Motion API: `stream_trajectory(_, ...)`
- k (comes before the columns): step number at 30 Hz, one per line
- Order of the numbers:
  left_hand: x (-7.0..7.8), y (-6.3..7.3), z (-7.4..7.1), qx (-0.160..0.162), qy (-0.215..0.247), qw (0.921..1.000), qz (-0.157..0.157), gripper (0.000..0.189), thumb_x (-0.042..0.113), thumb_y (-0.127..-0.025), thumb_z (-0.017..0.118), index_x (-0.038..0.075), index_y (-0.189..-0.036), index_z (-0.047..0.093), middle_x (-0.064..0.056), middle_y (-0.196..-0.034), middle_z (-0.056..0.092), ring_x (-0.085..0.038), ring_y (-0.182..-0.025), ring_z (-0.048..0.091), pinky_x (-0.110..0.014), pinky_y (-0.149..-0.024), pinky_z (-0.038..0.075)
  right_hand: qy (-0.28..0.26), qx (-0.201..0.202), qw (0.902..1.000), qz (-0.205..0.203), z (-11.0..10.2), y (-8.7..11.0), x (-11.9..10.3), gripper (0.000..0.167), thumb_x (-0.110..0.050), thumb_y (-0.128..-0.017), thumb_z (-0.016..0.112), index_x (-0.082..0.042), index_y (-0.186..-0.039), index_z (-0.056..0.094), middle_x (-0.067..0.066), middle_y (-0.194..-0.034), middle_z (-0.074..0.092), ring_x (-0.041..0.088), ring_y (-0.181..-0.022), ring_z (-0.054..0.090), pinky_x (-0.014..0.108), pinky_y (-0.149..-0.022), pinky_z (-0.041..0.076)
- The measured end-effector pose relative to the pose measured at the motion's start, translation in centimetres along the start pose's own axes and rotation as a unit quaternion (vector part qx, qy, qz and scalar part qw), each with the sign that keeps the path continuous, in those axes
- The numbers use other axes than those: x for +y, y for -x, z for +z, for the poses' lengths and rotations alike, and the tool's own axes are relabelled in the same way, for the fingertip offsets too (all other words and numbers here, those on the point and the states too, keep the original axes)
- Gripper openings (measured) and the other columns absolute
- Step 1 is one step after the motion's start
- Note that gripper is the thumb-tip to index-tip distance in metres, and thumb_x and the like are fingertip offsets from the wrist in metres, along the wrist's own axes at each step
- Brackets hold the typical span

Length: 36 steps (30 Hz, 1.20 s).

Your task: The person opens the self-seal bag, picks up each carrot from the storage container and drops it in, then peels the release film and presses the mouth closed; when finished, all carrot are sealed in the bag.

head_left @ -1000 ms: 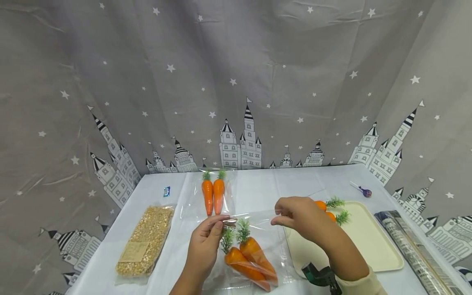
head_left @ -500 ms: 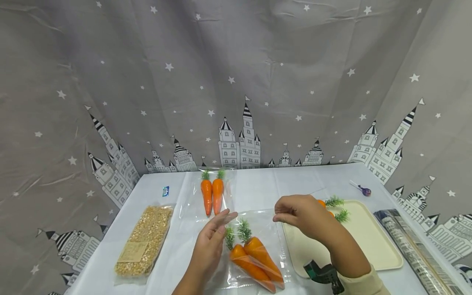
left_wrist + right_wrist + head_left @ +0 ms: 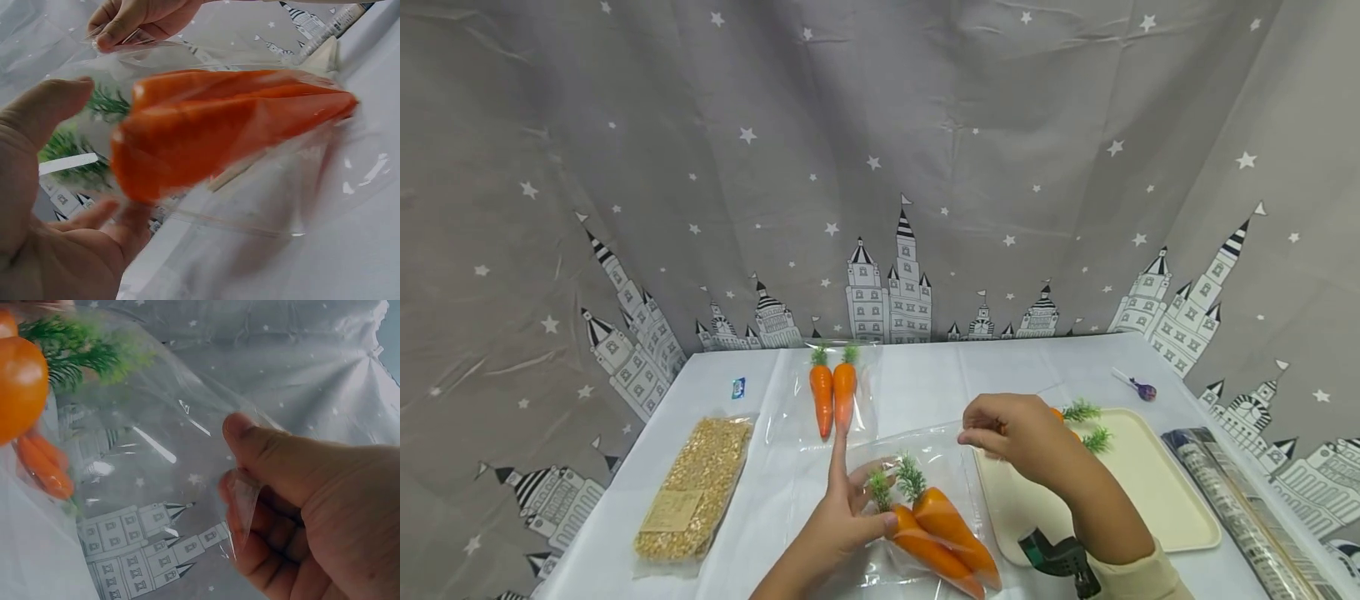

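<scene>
My right hand [image 3: 1018, 433] pinches the top corner of a clear plastic bag [image 3: 958, 475] between thumb and fingers, as the right wrist view [image 3: 331, 506] also shows. Inside the bag lie two orange carrots [image 3: 951, 529] with green tops [image 3: 912, 477], slanting down to the right. My left hand [image 3: 835, 521] is at the bag's left side, its index finger stretched out. In the head view its thumb overlaps the carrots' upper end, while other fingers show through the plastic. Thumb and fingers stand wide apart around the leafy end in the left wrist view [image 3: 56, 231].
Another clear bag with two carrots [image 3: 833, 396] lies behind. At the left is a packet of yellow grain [image 3: 700, 483], with a small blue packet [image 3: 739, 388] beyond. A cream tray [image 3: 1150, 500], more carrots, a lollipop [image 3: 1142, 390] and a rolled dark-and-clear package [image 3: 1240, 508] are at the right.
My left hand has let go of the bag's top edge and moved down beside the carrots' leafy end. The bagged carrots have shifted slightly right; my right hand stays at the corner.
</scene>
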<state>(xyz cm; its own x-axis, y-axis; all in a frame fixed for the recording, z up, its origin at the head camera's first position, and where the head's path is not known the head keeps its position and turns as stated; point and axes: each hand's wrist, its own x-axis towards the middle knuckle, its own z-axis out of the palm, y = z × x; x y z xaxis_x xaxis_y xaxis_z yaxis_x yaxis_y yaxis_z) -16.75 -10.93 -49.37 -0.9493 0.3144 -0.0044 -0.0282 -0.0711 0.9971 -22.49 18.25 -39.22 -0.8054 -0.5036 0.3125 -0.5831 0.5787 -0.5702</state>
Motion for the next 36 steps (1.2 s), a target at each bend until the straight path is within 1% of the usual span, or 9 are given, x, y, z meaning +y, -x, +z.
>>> stream_trajectory(4, -0.6, -0.1, 0.0, -0.024, -0.02, 0.999, -0.032, 0.132, 0.007, -0.082, 0.088, 0.037, -0.167, -0.009, -0.026, -0.162, 0.041, -0.037, -0.148, 0.046, -0.021, -0.107, 0.049, 0.011, 0.013, 0.9997, 0.017, -0.1, 0.0, 0.2, 0.01, -0.028, -0.092, 0.081, -0.024, -0.096, 0.072, -0.013, -0.09, 0.074, 0.005, -0.084, 0.07, 0.025, -0.075, 0.062)
stream_trajectory(8, -1.0, -0.3, 0.1, -0.032, -0.077, 0.9958, -0.037, 0.114, 0.015, -0.082, 0.09, 0.015, -0.169, 0.016, -0.021, -0.156, 0.052, -0.033, -0.14, 0.056, -0.018, -0.102, 0.052, 0.009, 0.015, 0.9997, 0.018, -0.1, -0.1, 0.4, 0.01, -0.028, -0.092, 0.081, -0.023, -0.096, 0.072, -0.011, -0.093, 0.076, 0.008, -0.088, 0.072, 0.032, -0.079, 0.063)
stream_trajectory(12, -1.1, -0.4, 0.1, -0.032, -0.136, 0.9896, -0.035, 0.081, 0.025, -0.086, 0.088, 0.003, -0.153, 0.049, -0.012, -0.14, 0.068, -0.028, -0.129, 0.065, -0.022, -0.1, 0.054, -0.009, 0.005, 0.999, 0.044, 0.0, -0.2, 0.6, 0.013, -0.028, -0.093, 0.08, -0.021, -0.099, 0.072, -0.009, -0.091, 0.074, 0.009, -0.083, 0.07, 0.027, -0.072, 0.062)
stream_trajectory(15, -1.0, -0.3, 0.1, -0.038, -0.151, 0.9873, -0.033, 0.061, 0.028, -0.089, 0.085, 0.004, -0.14, 0.063, -0.009, -0.134, 0.072, -0.024, -0.126, 0.067, -0.025, -0.101, 0.055, -0.045, -0.006, 0.9957, 0.081, 0.2, -0.2, 1.2, 0.022, -0.031, -0.093, 0.081, -0.018, -0.108, 0.071, -0.006, -0.088, 0.072, 0.011, -0.075, 0.068, 0.025, -0.064, 0.06)
stream_trajectory(18, -0.9, -0.3, 0.0, -0.04, -0.159, 0.9859, -0.034, 0.052, 0.029, -0.089, 0.085, 0.008, -0.134, 0.067, -0.006, -0.13, 0.073, -0.019, -0.115, 0.07, -0.025, -0.095, 0.058, -0.07, -0.012, 0.991, 0.113, 0.4, 0.0, 2.1, 0.036, -0.037, -0.092, 0.082, -0.016, -0.118, 0.069, -0.004, -0.089, 0.069, 0.014, -0.078, 0.068, 0.027, -0.064, 0.06)
stream_trajectory(22, -0.6, -0.3, -0.1, -0.036, -0.168, 0.9844, -0.036, 0.055, 0.03, -0.089, 0.085, 0.009, -0.136, 0.065, -0.005, -0.125, 0.074, -0.019, -0.104, 0.072, -0.023, -0.085, 0.06, -0.071, -0.03, 0.9887, 0.129, 0.7, 0.7, 3.3, 0.047, -0.042, -0.091, 0.082, -0.016, -0.127, 0.066, -0.002, -0.099, 0.069, 0.016, -0.092, 0.067, 0.029, -0.075, 0.06)
stream_trajectory(28, -0.6, -0.3, 0.0, -0.022, -0.153, 0.9872, -0.038, 0.064, 0.029, -0.089, 0.085, 0.006, -0.142, 0.058, -0.007, -0.126, 0.072, -0.019, -0.101, 0.072, -0.023, -0.084, 0.06, -0.1, -0.092, 0.9863, 0.093, 1.8, 2.1, 5.3, 0.053, -0.041, -0.093, 0.079, -0.008, -0.131, 0.063, 0.009, -0.116, 0.072, 0.023, -0.104, 0.069, 0.035, -0.086, 0.059)
stream_trajectory(32, -0.8, -0.3, 0.0, -0.015, -0.141, 0.9894, -0.031, 0.065, 0.027, -0.089, 0.085, 0.008, -0.144, 0.056, -0.009, -0.13, 0.071, -0.021, -0.106, 0.072, -0.024, -0.087, 0.06, -0.16, -0.144, 0.9738, 0.074, 2.7, 2.9, 6.2, 0.067, -0.038, -0.094, 0.078, 0.0, -0.145, 0.054, 0.013, -0.123, 0.071, 0.021, -0.104, 0.07, 0.029, -0.089, 0.059)
stream_trajectory(36, -1.2, -0.4, 0.0, -0.014, -0.116, 0.993, -0.022, 0.066, 0.022, -0.09, 0.083, 0.006, -0.147, 0.052, -0.012, -0.133, 0.07, -0.024, -0.113, 0.072, -0.024, -0.09, 0.06, -0.218, -0.187, 0.9542, 0.082, 4.1, 3.5, 6.7, 0.062, -0.039, -0.095, 0.077, 0.001, -0.139, 0.059, 0.008, -0.116, 0.074, 0.017, -0.101, 0.07, 0.022, -0.09, 0.056)
